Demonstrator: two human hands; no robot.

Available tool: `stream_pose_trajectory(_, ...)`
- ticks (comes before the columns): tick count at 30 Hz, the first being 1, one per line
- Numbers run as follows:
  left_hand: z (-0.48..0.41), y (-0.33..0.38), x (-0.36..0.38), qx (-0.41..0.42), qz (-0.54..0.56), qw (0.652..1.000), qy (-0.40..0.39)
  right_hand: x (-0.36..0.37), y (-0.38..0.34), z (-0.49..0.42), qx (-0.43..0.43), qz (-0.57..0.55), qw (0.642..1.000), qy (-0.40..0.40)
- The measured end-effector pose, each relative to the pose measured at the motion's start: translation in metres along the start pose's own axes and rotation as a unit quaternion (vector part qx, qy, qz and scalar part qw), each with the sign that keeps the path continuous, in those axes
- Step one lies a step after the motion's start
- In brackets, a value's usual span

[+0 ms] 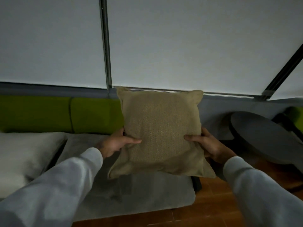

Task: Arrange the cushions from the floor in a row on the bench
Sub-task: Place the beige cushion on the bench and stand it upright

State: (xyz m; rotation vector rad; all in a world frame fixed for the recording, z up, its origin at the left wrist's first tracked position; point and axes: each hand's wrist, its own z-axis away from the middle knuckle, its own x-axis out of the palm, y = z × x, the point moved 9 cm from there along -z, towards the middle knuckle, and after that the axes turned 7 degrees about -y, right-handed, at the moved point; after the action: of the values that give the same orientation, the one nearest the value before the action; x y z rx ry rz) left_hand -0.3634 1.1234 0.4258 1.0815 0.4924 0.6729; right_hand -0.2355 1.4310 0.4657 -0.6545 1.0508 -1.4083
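Observation:
A tan woven cushion (pixel 161 133) stands upright over the right end of the grey bench seat (pixel 147 194), its top leaning toward the wall. My left hand (pixel 117 143) grips its left side and my right hand (pixel 208 145) grips its right side, thumbs on the front face. A white cushion (pixel 24 154) lies on the bench to the left. The bench's green backrest (pixel 62 114) runs behind both cushions.
A round dark side table (pixel 265 136) stands close to the right of the bench. Wooden floor (pixel 213 207) shows below and to the right. White roller blinds (pixel 180 43) cover the windows above the backrest.

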Motion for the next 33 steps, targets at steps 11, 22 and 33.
stream_pose_trajectory(11,-0.089,-0.051,0.014,-0.096,-0.017,0.994,0.044,-0.025,0.073,-0.124,0.059,0.007,0.996,-0.072)
stream_pose_trajectory(22,-0.154,-0.151,0.053,-0.211,0.092,0.971,0.072,-0.040,0.186,-0.210,0.147,0.017,0.982,-0.120)
stream_pose_trajectory(33,-0.172,-0.252,0.068,-0.240,0.092,0.964,0.071,-0.014,0.297,-0.224,0.200,0.000,0.971,-0.133)
